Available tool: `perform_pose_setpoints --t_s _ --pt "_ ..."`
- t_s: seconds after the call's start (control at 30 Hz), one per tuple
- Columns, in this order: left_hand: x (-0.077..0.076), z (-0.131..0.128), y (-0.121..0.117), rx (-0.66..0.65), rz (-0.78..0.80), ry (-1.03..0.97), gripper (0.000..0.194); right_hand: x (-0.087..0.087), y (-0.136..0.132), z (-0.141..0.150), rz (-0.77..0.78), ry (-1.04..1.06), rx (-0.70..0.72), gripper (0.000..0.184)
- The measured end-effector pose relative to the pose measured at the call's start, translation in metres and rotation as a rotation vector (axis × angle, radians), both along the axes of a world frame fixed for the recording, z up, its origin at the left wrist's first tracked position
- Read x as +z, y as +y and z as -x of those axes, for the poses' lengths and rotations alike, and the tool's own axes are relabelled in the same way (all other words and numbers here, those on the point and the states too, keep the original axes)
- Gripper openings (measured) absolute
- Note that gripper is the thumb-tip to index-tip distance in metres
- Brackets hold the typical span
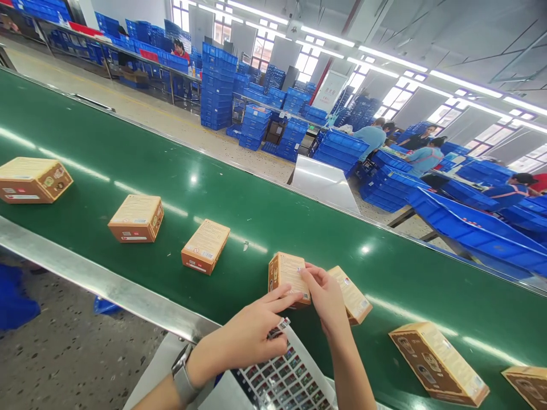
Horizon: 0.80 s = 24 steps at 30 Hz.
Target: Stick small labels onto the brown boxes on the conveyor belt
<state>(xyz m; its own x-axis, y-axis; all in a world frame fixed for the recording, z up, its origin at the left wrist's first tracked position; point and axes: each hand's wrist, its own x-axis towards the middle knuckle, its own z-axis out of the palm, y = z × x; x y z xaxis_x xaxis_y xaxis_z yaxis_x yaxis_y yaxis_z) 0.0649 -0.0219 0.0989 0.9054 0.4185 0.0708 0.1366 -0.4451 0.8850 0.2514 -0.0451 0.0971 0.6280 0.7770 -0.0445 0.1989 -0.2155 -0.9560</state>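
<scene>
A small tan and brown box [287,277] lies on the green conveyor belt [256,222] right in front of me. My right hand [325,296] pinches its fingertips on the top of that box, near a small sticker. My left hand [245,337], with a watch on the wrist, has its index finger stretched against the box's near edge while the other fingers curl on a sheet of small labels [290,376]. A second box [351,295] lies just right of my right hand.
More boxes sit along the belt: three to the left [205,246] [137,218] [33,180], two to the right [438,363] [530,384]. A steel rail [85,273] edges the belt's near side. Beyond stand stacked blue crates [217,85] and seated workers [421,159].
</scene>
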Motion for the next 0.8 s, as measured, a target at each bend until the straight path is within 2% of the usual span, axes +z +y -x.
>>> perform_pose_setpoints --t_s 0.23,0.43,0.57,0.63,0.73,0.8 --pt "-0.003 -0.014 -0.005 -0.032 -0.012 -0.023 0.033 0.002 -0.007 0.001 0.048 -0.27 -0.093 0.028" --pt "-0.009 -0.023 -0.009 -0.049 -0.007 -0.034 0.028 0.007 -0.007 -0.011 0.087 -0.412 -0.204 0.037" --pt "-0.007 -0.01 -0.013 0.008 0.026 -0.052 0.017 0.016 -0.021 -0.011 0.055 -0.475 -0.176 0.04" --pt "-0.007 0.002 -0.014 0.06 0.079 -0.063 0.021 0.018 -0.035 -0.004 0.02 -0.499 -0.129 0.043" --pt "-0.009 0.017 -0.016 0.108 0.148 -0.053 0.031 0.013 -0.056 0.007 0.0 -0.484 -0.081 0.047" --pt "-0.011 0.021 -0.016 0.102 0.1 -0.031 0.031 0.004 -0.064 0.01 0.046 -0.446 -0.05 0.053"
